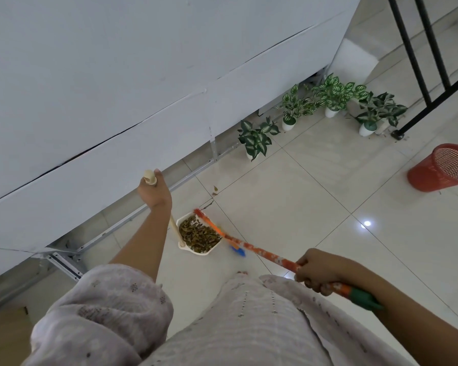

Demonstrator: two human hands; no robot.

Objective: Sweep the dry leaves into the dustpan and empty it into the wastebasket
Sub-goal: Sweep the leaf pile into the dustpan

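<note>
The left hand (154,192) is gripping the top of the cream dustpan handle (150,178), fingers wrapped around it. Below it, the dustpan (196,251) is sitting on the tiled floor (315,207) beside the white wall panel (117,88) — the dry leaves (197,235) are lying heaped inside it. The orange broom (259,250) is resting against the pan's open edge. The right hand (319,270) is clamping the broom's shaft, fingers curled around it. Potted plants (257,137) are standing along the wall. The red wastebasket (442,167) is standing well apart — at far right.
</note>
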